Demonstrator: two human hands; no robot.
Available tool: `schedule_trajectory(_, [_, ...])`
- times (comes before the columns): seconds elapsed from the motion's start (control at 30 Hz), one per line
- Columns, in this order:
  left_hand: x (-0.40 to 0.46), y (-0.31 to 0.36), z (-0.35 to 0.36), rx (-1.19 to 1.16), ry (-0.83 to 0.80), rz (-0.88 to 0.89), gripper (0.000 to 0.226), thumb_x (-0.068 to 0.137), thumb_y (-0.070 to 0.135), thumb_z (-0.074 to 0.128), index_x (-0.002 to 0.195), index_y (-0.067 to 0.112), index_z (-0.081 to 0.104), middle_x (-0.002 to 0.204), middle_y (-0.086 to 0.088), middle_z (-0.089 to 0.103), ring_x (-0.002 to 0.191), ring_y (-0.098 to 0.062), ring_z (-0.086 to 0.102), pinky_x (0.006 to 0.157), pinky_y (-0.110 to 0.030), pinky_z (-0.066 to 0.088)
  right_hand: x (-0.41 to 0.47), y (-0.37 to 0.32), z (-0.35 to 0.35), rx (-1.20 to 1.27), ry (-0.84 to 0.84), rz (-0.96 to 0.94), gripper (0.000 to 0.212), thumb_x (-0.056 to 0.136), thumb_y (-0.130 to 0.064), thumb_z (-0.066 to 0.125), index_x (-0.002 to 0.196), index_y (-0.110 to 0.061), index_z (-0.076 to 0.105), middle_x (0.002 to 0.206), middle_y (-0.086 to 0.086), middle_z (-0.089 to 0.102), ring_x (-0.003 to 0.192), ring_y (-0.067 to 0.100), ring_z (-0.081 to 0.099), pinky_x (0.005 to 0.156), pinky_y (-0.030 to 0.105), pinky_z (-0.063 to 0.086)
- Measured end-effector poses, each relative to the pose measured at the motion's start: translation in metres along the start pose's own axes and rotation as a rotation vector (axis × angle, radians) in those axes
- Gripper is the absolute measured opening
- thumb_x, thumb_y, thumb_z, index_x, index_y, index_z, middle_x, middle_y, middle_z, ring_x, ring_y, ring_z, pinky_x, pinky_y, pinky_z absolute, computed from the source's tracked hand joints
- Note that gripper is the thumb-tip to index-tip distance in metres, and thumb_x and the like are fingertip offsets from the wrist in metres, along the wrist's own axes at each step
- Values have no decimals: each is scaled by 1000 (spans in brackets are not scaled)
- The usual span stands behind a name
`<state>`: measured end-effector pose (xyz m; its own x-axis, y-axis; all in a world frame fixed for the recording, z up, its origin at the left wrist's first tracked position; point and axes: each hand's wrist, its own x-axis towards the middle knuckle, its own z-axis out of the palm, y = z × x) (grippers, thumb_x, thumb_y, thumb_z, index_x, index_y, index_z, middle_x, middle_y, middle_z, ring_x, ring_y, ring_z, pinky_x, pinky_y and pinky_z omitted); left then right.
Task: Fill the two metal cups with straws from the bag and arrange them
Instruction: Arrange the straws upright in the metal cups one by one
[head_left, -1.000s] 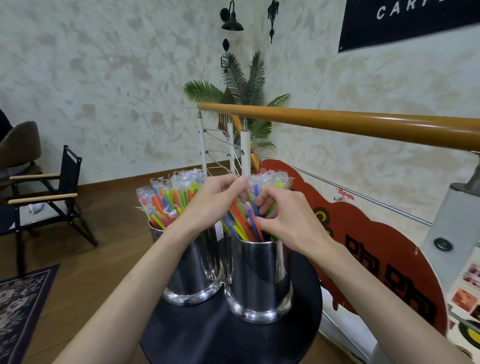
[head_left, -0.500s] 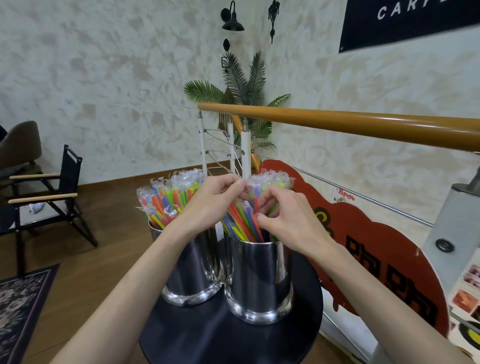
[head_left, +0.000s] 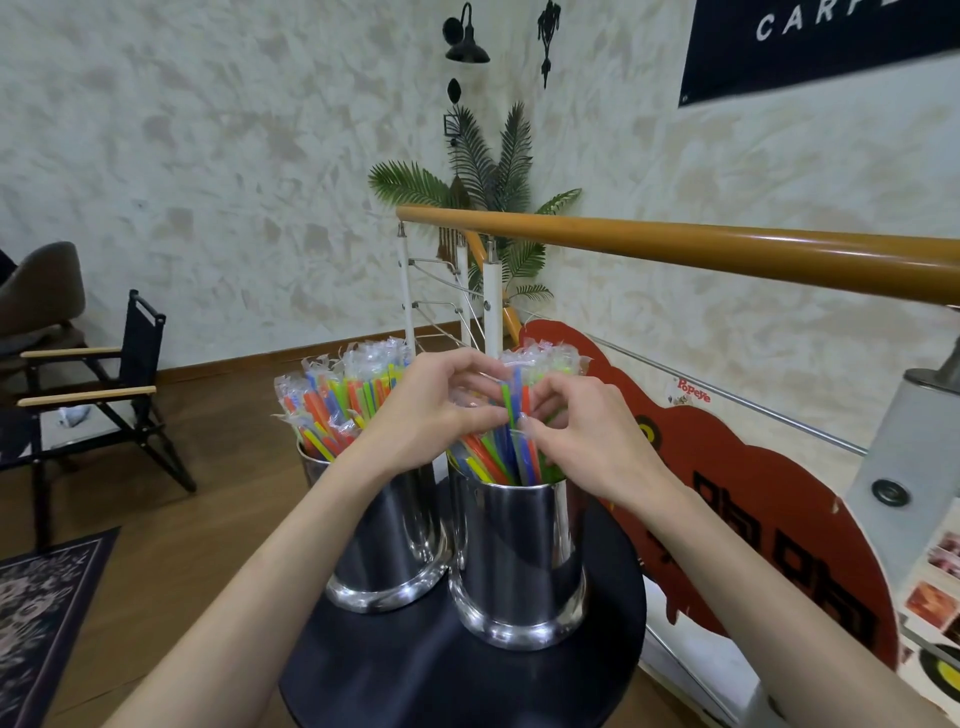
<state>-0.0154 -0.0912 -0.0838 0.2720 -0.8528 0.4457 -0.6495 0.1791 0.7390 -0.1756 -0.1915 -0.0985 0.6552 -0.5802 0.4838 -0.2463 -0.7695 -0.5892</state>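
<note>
Two cups (head_left: 395, 530) stand full on the table (head_left: 415, 675). Left hand (head_left: 431, 410) and right hand (head_left: 582, 431) pinch straws (head_left: 511, 415) in the right cup (head_left: 519, 551); since a second ago, fingers have crept tighter. Filling looks done, tidying underway.

Looks like a café or small eatery. Decorated for customers: dark wall banner with white lettering (head_left: 810, 41), red cut-out signboard with black characters (head_left: 753, 519), food photos on a board at right (head_left: 935, 587), black folding chair with wooden armrests (head_left: 104, 384), two shiny metal cups (head_left: 519, 561) packed with wrapped coloured straws (head_left: 337, 400).
</note>
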Motion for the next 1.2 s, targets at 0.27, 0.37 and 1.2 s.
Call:
schedule_trajectory(0.27, [0,-3,15,101,101,47,23,87,24,78,109,20,74,96,9,72,91,-3,67,81,-21,54,-1,-1,-1,113,-31,47,21,91,-22,73,91,-32,55,82,-5,73,70,5,70,69,29,60])
schedule_trajectory(0.37, [-1,-2,15,115,96,37,17,91,22,74,107,24,73,95,13,69,87,4,64,77,-14,50,-1,-1,-1,116,-35,59,23,91,-20,72,93,-31,52,82,-6,73,72,5,69,69,29,58])
schedule_trajectory(1.2, [-4,5,2,145,88,97,32,86,2,73,109,20,60,86,4,69,80,-13,65,75,-30,54,0,-5,-13,27,42,15,16,89,-21,74,84,-23,59,69,-3,72,62,9,69,61,34,54])
